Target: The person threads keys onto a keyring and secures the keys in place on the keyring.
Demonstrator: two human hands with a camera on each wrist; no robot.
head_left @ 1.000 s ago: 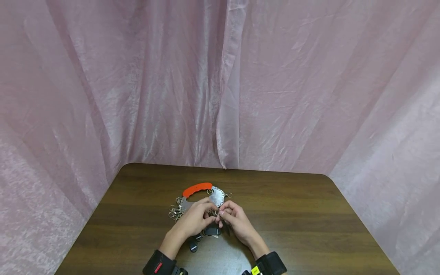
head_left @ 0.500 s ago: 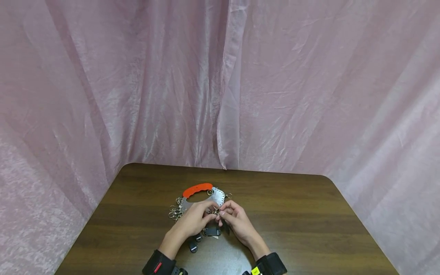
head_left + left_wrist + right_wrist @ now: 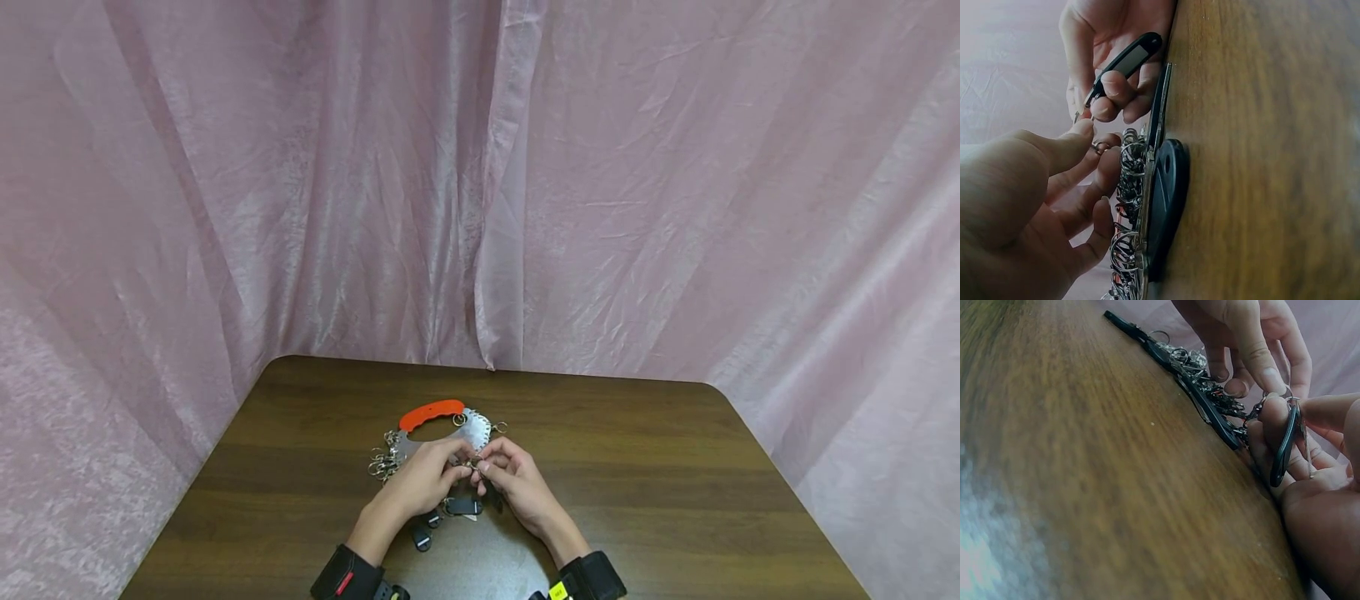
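Close together above the table, my left hand and right hand meet at a small metal ring. The left thumb and forefinger pinch the ring from one side; the right fingertips grip it from the other. From it a black key tag with a pale label window hangs against the right fingers. Just beyond lies a silver metal plate with an orange grip, many rings and clips along its edge. My fingers partly hide the ring and the plate's near side.
Further black key tags lie on the wooden table below and between my hands. A cluster of metal rings and clips spreads left of the plate. A pink curtain hangs behind the table's far edge.
My hands stay almost in place, with only small finger movements at the ring. The plate and the tags on the table keep their positions.
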